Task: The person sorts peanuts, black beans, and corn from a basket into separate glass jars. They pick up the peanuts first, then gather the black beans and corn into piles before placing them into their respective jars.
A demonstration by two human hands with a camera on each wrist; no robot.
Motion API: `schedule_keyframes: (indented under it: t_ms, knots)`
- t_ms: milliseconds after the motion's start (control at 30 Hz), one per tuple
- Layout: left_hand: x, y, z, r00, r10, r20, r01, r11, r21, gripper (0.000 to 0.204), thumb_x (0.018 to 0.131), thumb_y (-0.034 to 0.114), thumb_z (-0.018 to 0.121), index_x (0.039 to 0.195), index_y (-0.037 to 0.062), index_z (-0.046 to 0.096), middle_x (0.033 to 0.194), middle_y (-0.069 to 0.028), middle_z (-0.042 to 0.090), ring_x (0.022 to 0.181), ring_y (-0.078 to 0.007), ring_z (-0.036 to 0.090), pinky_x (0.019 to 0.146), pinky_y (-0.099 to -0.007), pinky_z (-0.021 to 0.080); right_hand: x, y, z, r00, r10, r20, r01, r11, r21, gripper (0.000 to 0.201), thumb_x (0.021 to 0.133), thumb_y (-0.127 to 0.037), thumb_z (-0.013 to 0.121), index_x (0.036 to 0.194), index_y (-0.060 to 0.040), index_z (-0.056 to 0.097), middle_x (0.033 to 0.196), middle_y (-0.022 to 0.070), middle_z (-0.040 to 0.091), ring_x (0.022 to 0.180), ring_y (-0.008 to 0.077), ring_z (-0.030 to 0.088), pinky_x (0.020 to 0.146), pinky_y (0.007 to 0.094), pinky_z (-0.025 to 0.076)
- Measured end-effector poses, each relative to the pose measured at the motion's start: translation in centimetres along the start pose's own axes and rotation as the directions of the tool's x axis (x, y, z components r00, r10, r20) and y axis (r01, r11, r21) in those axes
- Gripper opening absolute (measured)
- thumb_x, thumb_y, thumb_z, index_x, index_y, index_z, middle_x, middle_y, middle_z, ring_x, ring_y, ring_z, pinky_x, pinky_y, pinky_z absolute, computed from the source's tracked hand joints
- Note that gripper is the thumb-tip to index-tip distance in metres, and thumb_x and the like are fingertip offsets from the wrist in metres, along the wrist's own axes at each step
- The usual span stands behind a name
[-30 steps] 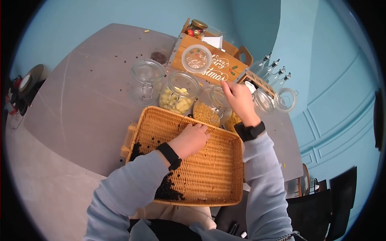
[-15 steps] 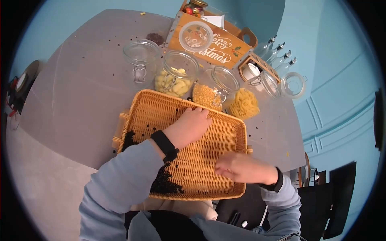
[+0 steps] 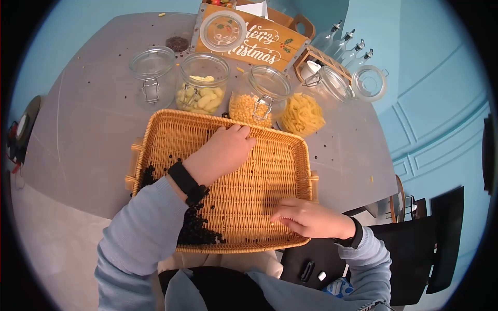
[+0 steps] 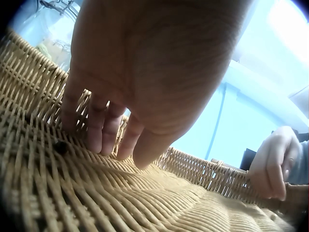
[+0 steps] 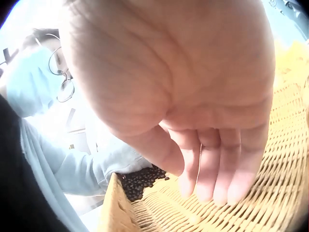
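A wicker basket (image 3: 233,197) lies across the near table edge, black beans (image 3: 199,228) heaped in its near left corner. Inside it, my left hand (image 3: 220,155) reaches to the far side, fingers pointing down at the weave; a single dark bean (image 4: 61,147) lies by them in the left wrist view. Over the near right part is my right hand (image 3: 314,220), its fingers (image 5: 207,179) extended downward and the thumb slightly apart, nothing seen held. A small pale yellow piece (image 5: 194,219) is on the weave just below those fingertips in the right wrist view.
Beyond the basket stand open glass jars: an apparently empty one (image 3: 150,85), one with pale yellow pieces (image 3: 199,98), one with corn kernels (image 3: 250,109) and one with pasta (image 3: 302,115). Farther back are a wooden crate (image 3: 249,39) and glass bottles (image 3: 340,46).
My right hand has come down from beside the jars into the basket's near right part. My left hand stays at the far side. The camera view has shifted, so jars and basket appear farther left.
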State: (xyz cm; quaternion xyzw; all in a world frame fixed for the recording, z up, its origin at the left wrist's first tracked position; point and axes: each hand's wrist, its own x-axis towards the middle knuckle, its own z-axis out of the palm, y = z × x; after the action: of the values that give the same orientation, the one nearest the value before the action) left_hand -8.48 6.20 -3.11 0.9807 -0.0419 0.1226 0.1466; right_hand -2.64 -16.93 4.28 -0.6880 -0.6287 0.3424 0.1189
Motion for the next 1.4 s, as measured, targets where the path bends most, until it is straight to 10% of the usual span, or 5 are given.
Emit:
schedule_keyframes:
  t_ms: [233, 667, 900, 1167, 1400]
  knots:
    - [0.0, 0.1, 0.0, 1.0, 0.0, -0.012, 0.0, 1.0, -0.013, 0.026, 0.076, 0.015, 0.062, 0.099, 0.005, 0.056, 0.097, -0.0086, 0.052, 0.098, -0.0256, 0.05, 0.082, -0.037, 0.042, -0.5, 1.2, 1.6, 0.973, 0.036, 0.228, -0.075, 0.983, 0.166, 0.014, 0.083, -0.006, 0.047, 0.091, 0.002, 0.055, 0.082, 0.0158, 0.054, 0.079, 0.0341, 0.055, 0.07, 0.0382, 0.044]
    - [-0.1, -0.1, 0.0, 0.999, 0.028, -0.047, -0.031, 0.998, -0.048, 0.026, 0.075, 0.015, 0.063, 0.098, 0.0038, 0.055, 0.097, -0.0087, 0.051, 0.096, -0.0258, 0.05, 0.081, -0.0364, 0.042, -0.6, 0.8, 2.5, 0.983, -0.13, -0.126, 0.135, 0.99, 0.03, 0.017, 0.085, -0.013, 0.05, 0.088, 0.0034, 0.054, 0.082, 0.0144, 0.049, 0.08, 0.0318, 0.052, 0.069, 0.0378, 0.043]
    - [-0.2, -0.1, -0.1, 0.998, 0.034, -0.048, -0.036, 0.998, -0.052, 0.026, 0.075, 0.015, 0.063, 0.097, 0.0035, 0.055, 0.097, -0.0092, 0.052, 0.095, -0.0259, 0.05, 0.081, -0.0363, 0.043, -0.4, 0.9, 0.8, 0.998, -0.043, 0.052, 0.047, 0.996, -0.079, 0.018, 0.086, -0.012, 0.049, 0.094, 0.0028, 0.053, 0.087, 0.0141, 0.048, 0.081, 0.031, 0.052, 0.07, 0.0373, 0.043]
    - [-0.2, -0.2, 0.0, 0.996, 0.052, -0.066, -0.055, 0.997, -0.048, 0.025, 0.075, 0.014, 0.062, 0.096, 0.0032, 0.055, 0.095, -0.0094, 0.051, 0.095, -0.026, 0.05, 0.08, -0.0364, 0.043, 0.5, 0.3, 2.4, 0.964, -0.257, 0.072, 0.257, 0.966, 0.006, 0.035, 0.09, -0.017, 0.044, 0.118, 0.0022, 0.05, 0.129, 0.0181, 0.043, 0.122, 0.0296, 0.039, 0.098, 0.0356, 0.036]
    - [-0.1, -0.3, 0.1, 0.997, 0.047, -0.056, -0.05, 0.998, -0.046, 0.025, 0.075, 0.014, 0.063, 0.095, 0.0031, 0.055, 0.095, -0.0094, 0.051, 0.095, -0.0261, 0.05, 0.08, -0.0362, 0.043, -2.8, 0.2, 0.0, 0.998, -0.056, -0.025, 0.057, 0.998, 0.033, 0.025, 0.09, -0.018, 0.045, 0.085, 0.0037, 0.057, 0.078, 0.015, 0.055, 0.073, 0.0318, 0.053, 0.063, 0.0388, 0.043]
